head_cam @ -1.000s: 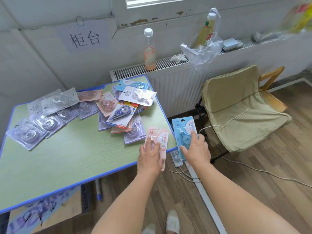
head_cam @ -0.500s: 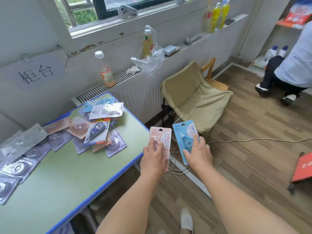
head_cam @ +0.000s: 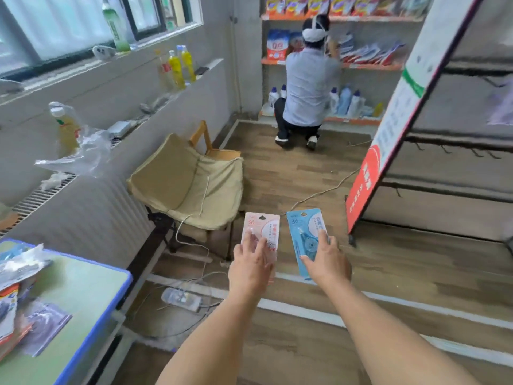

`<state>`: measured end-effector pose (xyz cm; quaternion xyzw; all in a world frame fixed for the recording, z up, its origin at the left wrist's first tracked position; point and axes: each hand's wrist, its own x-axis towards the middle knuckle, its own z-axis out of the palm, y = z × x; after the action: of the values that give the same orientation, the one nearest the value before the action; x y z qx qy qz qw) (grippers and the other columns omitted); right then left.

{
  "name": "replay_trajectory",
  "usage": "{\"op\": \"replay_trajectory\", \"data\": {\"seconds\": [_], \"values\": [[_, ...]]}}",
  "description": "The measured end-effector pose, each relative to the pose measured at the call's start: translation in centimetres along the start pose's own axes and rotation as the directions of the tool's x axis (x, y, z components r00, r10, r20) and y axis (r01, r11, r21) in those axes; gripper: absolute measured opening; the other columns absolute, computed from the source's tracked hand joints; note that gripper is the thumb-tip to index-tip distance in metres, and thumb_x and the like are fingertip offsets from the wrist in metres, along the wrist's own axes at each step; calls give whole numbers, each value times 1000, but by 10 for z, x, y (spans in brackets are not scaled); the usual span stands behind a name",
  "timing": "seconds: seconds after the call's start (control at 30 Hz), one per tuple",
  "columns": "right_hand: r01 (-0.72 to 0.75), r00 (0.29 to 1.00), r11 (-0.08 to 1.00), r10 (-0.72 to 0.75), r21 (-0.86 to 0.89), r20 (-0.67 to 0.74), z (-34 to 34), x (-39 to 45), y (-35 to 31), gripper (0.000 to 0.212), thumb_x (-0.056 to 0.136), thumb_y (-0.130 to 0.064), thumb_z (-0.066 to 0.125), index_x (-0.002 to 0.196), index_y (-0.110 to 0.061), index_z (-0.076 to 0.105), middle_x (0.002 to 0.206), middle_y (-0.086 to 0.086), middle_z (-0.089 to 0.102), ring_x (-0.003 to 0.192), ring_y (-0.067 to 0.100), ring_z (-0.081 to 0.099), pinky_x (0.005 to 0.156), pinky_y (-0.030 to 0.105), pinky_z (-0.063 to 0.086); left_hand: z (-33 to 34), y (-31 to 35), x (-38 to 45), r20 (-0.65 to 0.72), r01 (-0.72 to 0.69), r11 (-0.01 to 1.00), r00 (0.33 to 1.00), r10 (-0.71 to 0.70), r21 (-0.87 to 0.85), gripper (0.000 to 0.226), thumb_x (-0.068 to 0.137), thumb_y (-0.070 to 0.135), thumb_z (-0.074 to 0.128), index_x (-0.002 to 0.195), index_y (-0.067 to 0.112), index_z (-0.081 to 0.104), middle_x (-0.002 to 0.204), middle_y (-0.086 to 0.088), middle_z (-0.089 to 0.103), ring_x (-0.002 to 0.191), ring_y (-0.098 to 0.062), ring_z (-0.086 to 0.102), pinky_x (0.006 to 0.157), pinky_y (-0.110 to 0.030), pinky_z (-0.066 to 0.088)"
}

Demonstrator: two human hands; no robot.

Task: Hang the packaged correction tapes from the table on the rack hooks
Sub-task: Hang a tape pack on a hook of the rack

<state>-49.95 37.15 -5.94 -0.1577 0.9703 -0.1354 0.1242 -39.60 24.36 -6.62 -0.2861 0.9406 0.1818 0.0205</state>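
My left hand (head_cam: pixel 251 266) holds a pink packaged correction tape (head_cam: pixel 263 227) upright in front of me, over the wooden floor. My right hand (head_cam: pixel 326 262) holds a blue packaged correction tape (head_cam: pixel 304 229) beside it. Fingers of both hands lie across the fronts of the cards. The rack (head_cam: pixel 444 162) stands at the right, with small dark hooks (head_cam: pixel 458 151) on its grey back panel. The green table (head_cam: pixel 83 295) with a blue edge is at the lower left, with more packaged correction tapes (head_cam: pixel 16 273) lying on it.
A beige folding chair (head_cam: pixel 186 187) stands ahead on the left by the radiator. A power strip (head_cam: pixel 181 298) and cables lie on the floor. A person (head_cam: pixel 308 87) kneels at shelves at the far end. A red and white sign panel (head_cam: pixel 388 129) faces the rack's end.
The view has swung right, away from the table toward the rack. Both hands carry their packages off the table edge and out over the floor.
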Motion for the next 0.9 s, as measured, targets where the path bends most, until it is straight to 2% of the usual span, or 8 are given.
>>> {"op": "replay_trajectory", "data": {"seconds": [0.07, 0.2, 0.37, 0.53, 0.77, 0.9], "values": [[-59, 998, 998, 59, 6, -27, -21, -1, 46, 68, 92, -46, 58, 144, -20, 21, 132, 7, 39, 114, 28, 52, 76, 34, 46, 11, 47, 2, 23, -54, 999, 998, 54, -3, 59, 97, 35, 53, 148, 30, 25, 162, 2, -1, 135, -26, 25, 96, -36, 45], [-163, 982, 987, 163, 8, -96, -61, -4, 141, 71, 92, -47, 57, 145, -20, 20, 130, 8, 39, 112, 26, 53, 70, 31, 41, 37, 145, -2, 58, -181, 983, 982, 182, -22, 56, 97, 35, 51, 147, 32, 26, 162, 5, -2, 136, -25, 24, 92, -35, 48], [-313, 935, 948, 319, 63, -153, -96, -14, 241, 74, 91, -47, 59, 146, -21, 17, 131, 9, 38, 110, 26, 53, 73, 32, 48, 65, 252, -11, 123, -337, 941, 934, 337, -16, 56, 99, 35, 48, 148, 32, 23, 162, 5, -4, 137, -24, 24, 93, -35, 46], [-450, 857, 882, 471, 141, -207, -119, -26, 318, 70, 89, -46, 62, 141, -24, 21, 125, 7, 40, 107, 22, 53, 70, 30, 53, 92, 333, -10, 188, -476, 879, 864, 467, 4, 56, 98, 34, 50, 147, 31, 23, 159, 2, 1, 134, -25, 27, 92, -36, 50], [-569, 762, 799, 601, 193, -242, -155, -2, 399, 71, 90, -45, 61, 143, -23, 19, 127, 8, 39, 104, 20, 55, 61, 26, 45, 119, 432, 21, 197, -619, 785, 768, 609, -11, 56, 98, 34, 51, 147, 31, 23, 159, 2, 3, 132, -25, 28, 87, -37, 55], [-622, 706, 751, 660, 222, -257, -181, 32, 437, 70, 90, -44, 62, 143, -23, 20, 124, 6, 40, 102, 20, 54, 53, 24, 37, 128, 490, 59, 191, -679, 733, 717, 670, -23, 58, 99, 35, 49, 150, 30, 20, 161, 2, 1, 135, -25, 26, 91, -37, 53]]}}
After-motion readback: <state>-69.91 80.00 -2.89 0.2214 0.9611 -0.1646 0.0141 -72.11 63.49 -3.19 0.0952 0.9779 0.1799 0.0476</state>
